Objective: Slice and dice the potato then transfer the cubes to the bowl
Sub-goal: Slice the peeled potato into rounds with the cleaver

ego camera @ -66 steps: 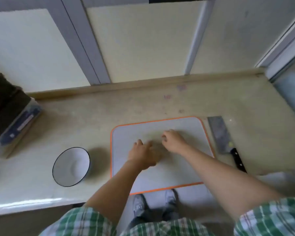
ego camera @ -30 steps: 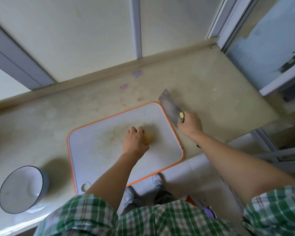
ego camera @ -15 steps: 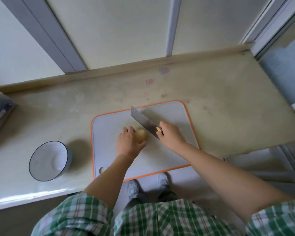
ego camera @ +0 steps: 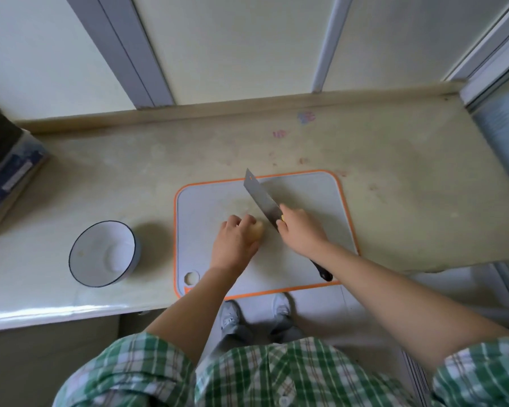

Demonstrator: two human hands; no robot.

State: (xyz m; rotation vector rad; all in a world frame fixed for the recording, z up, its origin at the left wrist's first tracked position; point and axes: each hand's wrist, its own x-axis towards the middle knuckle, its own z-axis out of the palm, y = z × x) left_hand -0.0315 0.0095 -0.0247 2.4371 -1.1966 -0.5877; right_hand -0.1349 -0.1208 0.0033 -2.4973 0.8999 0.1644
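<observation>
Left hand sits palm down on the board, fingers curled over the potato, gripping it and pinning it to the board near the board's middle. Only a small pale yellow part of the potato shows, at the right of the fingers; the rest is hidden under the hand, so can't tell if it is whole or cut. Right hand is wrapped round the knife up by the blade's heel, a yellow spot showing at the fingers. The black handle end pokes out beneath the forearm, over the board's near edge. The blade is broad like a cleaver's and runs diagonally, tip pointing far-left and reaching the board's far edge, heel just right of the potato. Can't tell if the edge touches the potato or the board. The board is grey with an orange rim and a hole at its near-left corner, lying flat on the beige counter, near edge about level with the counter's front. Bowl, white with a dark rim, stands upright on the counter left of the board, apart from it. A dark box sits at the far-left counter edge. Pinkish stains mark the counter beyond the board. Green plaid shirt fills the bottom, grey shoes on the floor below the board.
</observation>
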